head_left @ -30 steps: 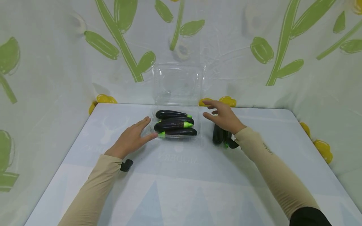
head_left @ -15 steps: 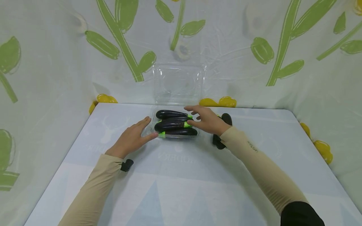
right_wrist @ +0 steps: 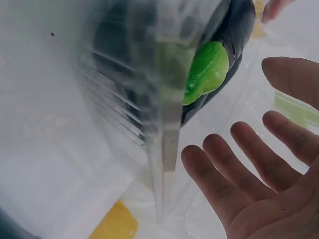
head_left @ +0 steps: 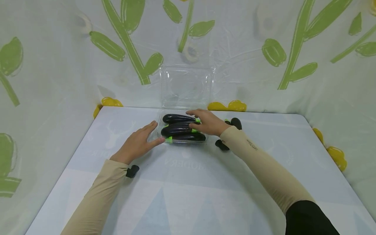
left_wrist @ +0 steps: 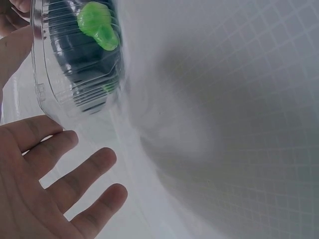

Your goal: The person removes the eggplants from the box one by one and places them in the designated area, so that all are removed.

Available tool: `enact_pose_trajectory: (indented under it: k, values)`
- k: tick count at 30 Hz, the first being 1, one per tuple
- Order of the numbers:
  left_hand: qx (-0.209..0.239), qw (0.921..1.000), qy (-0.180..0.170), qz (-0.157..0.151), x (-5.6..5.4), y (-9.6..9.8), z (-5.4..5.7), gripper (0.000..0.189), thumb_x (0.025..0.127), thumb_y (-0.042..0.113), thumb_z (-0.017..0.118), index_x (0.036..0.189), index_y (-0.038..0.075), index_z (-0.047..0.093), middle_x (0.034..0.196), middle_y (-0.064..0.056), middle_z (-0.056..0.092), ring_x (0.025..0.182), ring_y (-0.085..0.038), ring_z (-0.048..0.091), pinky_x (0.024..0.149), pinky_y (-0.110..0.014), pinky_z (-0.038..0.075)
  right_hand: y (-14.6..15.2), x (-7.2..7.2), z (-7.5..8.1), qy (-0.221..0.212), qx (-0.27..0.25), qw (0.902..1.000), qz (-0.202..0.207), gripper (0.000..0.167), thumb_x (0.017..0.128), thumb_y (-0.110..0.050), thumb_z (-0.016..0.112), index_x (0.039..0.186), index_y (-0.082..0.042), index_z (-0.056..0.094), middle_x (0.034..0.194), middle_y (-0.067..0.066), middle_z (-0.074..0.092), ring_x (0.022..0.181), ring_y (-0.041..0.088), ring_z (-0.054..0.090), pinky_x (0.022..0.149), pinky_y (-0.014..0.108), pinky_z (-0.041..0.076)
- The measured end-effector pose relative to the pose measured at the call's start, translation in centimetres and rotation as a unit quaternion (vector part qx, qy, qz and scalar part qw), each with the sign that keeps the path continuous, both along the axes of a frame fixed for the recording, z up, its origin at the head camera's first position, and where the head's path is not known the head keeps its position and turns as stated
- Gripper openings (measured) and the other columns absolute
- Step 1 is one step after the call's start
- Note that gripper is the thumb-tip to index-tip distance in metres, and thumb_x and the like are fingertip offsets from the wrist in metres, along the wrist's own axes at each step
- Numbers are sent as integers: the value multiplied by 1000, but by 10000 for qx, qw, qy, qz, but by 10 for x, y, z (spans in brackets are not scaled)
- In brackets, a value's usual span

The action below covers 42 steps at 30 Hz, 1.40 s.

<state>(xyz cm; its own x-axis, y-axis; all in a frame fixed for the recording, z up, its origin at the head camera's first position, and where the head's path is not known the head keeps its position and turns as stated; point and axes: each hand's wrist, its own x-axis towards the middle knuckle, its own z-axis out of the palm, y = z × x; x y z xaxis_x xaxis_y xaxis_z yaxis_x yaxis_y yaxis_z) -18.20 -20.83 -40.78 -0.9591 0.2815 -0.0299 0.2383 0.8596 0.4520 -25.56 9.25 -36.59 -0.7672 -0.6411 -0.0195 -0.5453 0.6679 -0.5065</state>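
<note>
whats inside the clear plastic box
Four dark eggplants show inside the clear plastic box, with some green stem ends visible. In the head view the right hand covers part of them; anything under the top ones cannot be seen.

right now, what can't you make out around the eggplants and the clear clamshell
Head view: loose eggplants, partly hidden by the tan right sleeve; count unclear.
Head view: lettering on that sleeve, too small to read.
Right wrist view: near wall of the clear clamshell, blurred.
Left wrist view: left hand, cut off by the left edge.
</note>
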Motion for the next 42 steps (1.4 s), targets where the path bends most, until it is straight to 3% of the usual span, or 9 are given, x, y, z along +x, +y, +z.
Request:
enact_pose_trajectory:
  k: [9,18,30,36,42]
  values:
    - [67,10000,1,-49,0,-1,0,90,96,62,58,161,9,27,166,-11,26,150,-35,28,120,-55,26,-11,-3,-4,-94,339,9991,246,53,99,-29,69,147,-12,54,147,9,53,133,24,50,113,41,42]
    - [91,9999,12,-60,0,-1,1,89,96,61,59,161,8,27,166,-10,25,150,-34,27,121,-55,25,-14,2,-10,308,792,9959,305,44,96,-31,73,133,-8,67,143,9,55,133,26,48,114,39,40]
    - [146,9998,26,-104,1,-1,1,89,97,60,59,160,7,27,166,-11,25,151,-34,26,121,-54,25,-15,6,-12,515,671,9964,49,35,96,-30,72,126,-12,70,139,7,58,129,23,52,110,39,45]
    - [189,9998,6,-77,2,-1,0,91,96,65,57,161,9,27,166,-10,25,151,-33,26,121,-54,25,-11,7,-13,709,514,9961,-38,34,95,-34,73,124,-17,70,131,3,64,115,19,59,101,39,50]
    - [211,9998,18,-59,2,-1,0,91,96,65,57,161,9,27,166,-9,24,151,-33,25,121,-53,24,-8,7,-12,643,159,9978,65,35,95,-31,74,125,-15,70,118,-2,70,101,15,61,93,33,51]
